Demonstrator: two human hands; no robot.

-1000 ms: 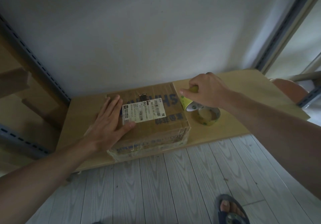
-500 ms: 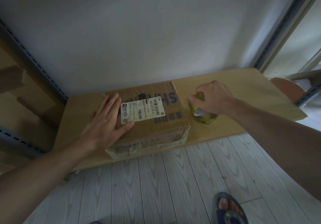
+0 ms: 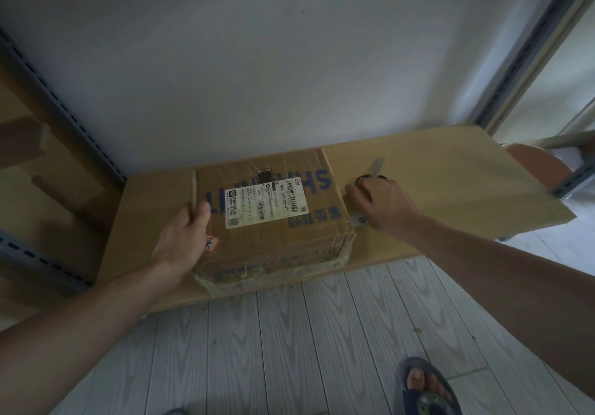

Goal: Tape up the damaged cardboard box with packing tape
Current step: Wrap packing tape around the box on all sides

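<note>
The brown cardboard box (image 3: 277, 237) lies on a low wooden shelf board (image 3: 450, 183), with a white shipping label (image 3: 264, 202) on top and wrinkled clear tape on its front. My left hand (image 3: 186, 234) grips the box's left edge, thumb on top beside a tape strip (image 3: 194, 189). My right hand (image 3: 380, 205) hovers with curled fingers at the box's right side. It covers the packing tape roll (image 3: 357, 220), of which only a pale sliver shows. Scissors (image 3: 377, 168) lie just beyond its fingertips; whether the fingers hold anything is hidden.
The board butts against a white wall (image 3: 289, 60), with grey slotted uprights at the left (image 3: 64, 109) and right (image 3: 531, 44). Pale plank flooring (image 3: 289, 350) lies below, and my sandalled foot (image 3: 425, 389) stands at the lower right. An orange seat (image 3: 531, 160) is past the board's right end.
My right hand put the tape roll down beside the box and moved toward the scissors. My left hand slid from lying flat on the lid to gripping the left edge.
</note>
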